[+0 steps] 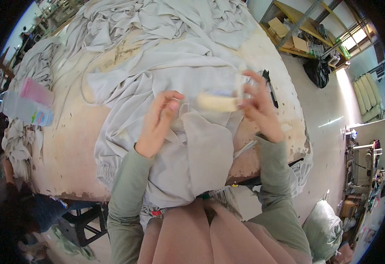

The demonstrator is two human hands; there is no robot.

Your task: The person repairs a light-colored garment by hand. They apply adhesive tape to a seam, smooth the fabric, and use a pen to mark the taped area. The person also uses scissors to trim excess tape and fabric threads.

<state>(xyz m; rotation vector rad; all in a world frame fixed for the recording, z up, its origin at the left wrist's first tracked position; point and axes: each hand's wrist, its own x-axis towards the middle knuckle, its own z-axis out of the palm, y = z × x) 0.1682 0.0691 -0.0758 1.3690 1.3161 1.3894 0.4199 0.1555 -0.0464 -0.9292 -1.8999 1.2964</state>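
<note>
A light grey garment [208, 145] lies in folds on the table before me, its gathered, elastic-looking edge at the lower left. My left hand [159, 121] is over its left part, fingers loosely curled and apart, with nothing visible in them. In my right hand [260, 103], above the garment's right side, is a pale yellow and clear object [219, 102]. Motion smears it, so its kind cannot be made out. Right of that hand, a slim black tool [270, 89] rests on the worn tabletop [69, 154].
Heaps of grey fabric [157, 22] cover the far side. At the left stand a pink plastic container [36, 92] and a clear bottle [40, 115]. A black stool [84, 224] is below the left edge. Shelving [296, 28] and a white sack [324, 226] are at the right.
</note>
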